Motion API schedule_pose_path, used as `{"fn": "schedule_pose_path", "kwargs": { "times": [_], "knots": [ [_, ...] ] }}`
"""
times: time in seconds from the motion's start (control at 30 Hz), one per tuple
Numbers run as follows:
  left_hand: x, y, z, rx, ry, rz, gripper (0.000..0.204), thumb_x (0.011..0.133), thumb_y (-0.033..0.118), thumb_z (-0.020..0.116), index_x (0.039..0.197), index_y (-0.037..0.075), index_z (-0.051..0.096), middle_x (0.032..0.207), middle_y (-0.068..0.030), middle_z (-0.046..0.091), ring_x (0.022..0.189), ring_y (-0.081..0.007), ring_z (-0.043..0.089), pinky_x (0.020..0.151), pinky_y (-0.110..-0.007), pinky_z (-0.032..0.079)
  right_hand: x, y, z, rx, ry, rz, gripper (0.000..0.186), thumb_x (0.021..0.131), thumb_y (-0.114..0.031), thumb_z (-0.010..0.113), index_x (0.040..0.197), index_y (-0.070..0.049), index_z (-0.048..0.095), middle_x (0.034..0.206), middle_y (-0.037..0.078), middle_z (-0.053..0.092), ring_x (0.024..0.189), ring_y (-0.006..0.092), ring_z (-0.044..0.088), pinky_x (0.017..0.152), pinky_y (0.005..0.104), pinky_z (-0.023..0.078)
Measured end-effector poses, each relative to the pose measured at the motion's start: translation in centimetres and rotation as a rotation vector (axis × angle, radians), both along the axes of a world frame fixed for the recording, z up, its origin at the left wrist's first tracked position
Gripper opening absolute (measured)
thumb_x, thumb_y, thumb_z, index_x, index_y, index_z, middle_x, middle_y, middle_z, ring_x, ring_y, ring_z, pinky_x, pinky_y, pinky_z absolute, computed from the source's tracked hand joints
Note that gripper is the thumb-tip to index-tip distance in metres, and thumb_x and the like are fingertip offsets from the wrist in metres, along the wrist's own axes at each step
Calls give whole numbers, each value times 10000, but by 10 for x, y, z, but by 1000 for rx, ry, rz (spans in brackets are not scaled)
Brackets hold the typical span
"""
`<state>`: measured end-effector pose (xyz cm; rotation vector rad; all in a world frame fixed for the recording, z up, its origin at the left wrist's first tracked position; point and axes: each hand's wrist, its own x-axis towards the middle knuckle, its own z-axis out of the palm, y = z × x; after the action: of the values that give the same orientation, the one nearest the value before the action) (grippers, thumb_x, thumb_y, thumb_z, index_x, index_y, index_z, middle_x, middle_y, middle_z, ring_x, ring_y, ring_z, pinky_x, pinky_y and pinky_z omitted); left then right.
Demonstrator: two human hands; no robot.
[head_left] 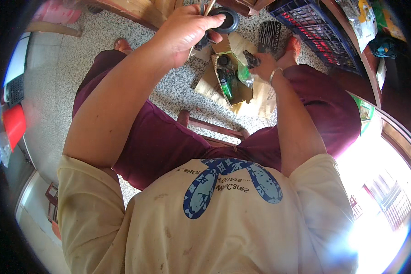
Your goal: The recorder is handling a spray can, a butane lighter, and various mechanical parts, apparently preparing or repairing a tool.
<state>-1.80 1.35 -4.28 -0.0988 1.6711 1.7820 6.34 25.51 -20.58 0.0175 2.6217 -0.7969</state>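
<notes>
My left hand (189, 34) is raised at the upper middle, its fingers closed round several things at once. Among them are a black round ring-like piece (227, 20) under the thumb, a thin pale stick (209, 8) and a dark piece below the fingers. My right hand (264, 67) is closed on a small dark object (250, 59) of unclear kind, at the right side of an open cardboard box (243, 97). Inside the box lie a green bottle (226, 86) with a dark top and other dark items. A clear green-tinted plastic piece (245, 75) hangs over the box's right edge.
The box stands on a speckled floor (164, 84) between my feet. Beyond my right hand lies a black slatted piece (269, 34). A dark blue plastic crate (317, 34) stands at the upper right. Wooden furniture (132, 11) borders the top, and a wooden stool (214, 127) is below me.
</notes>
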Motion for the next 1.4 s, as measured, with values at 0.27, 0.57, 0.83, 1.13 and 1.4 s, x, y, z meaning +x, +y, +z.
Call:
{"fn": "schedule_pose_path", "kwargs": {
  "times": [0.27, 0.57, 0.83, 1.13, 1.4],
  "knots": [
    [1, 4, 0, -8, 39, -35, 182, 748, 213, 616, 828, 53, 580, 697, -3, 570, 569, -69, 496, 553, -212, 365, 7, 34, -18, -224, -242, -123, 506, 597, -260, 719, 1025, -46, 552, 875, 161, 595, 708, 282, 599, 647, 352, 499],
    [1, 3, 1, -21, 61, -59, 172, 745, 204, 619, 816, 52, 582, 707, -4, 567, 563, -85, 498, 585, -238, 372, 6, 33, 3, -533, -479, -502, 402, 641, 27, 672, 1003, 74, 503, 761, 138, 590, 609, 206, 590, 482, 288, 514],
    [5, 4, 0, -10, 42, -61, 154, 741, 188, 619, 816, 59, 580, 731, -12, 580, 573, -87, 510, 594, -237, 379, 13, 36, -16, -787, -670, -490, 416, 663, 18, 646, 1055, 39, 506, 772, 105, 597, 605, 170, 586, 511, 271, 501],
    [-1, 4, -4, -30, 80, -117, 151, 748, 182, 610, 808, 48, 573, 702, -15, 571, 578, -91, 512, 598, -237, 385, 6, 57, -62, -165, -352, -49, 401, 707, 14, 596, 1095, 2, 495, 840, 86, 580, 688, 154, 562, 566, 273, 482],
    [3, 4, 8, -42, 58, -105, 145, 752, 181, 601, 809, 50, 573, 690, -14, 567, 559, -87, 506, 557, -233, 390, 2, 25, -24, -12, -287, 90, 395, 691, -24, 620, 1071, -2, 514, 916, 116, 581, 765, 216, 583, 576, 318, 513]
  ]
}}
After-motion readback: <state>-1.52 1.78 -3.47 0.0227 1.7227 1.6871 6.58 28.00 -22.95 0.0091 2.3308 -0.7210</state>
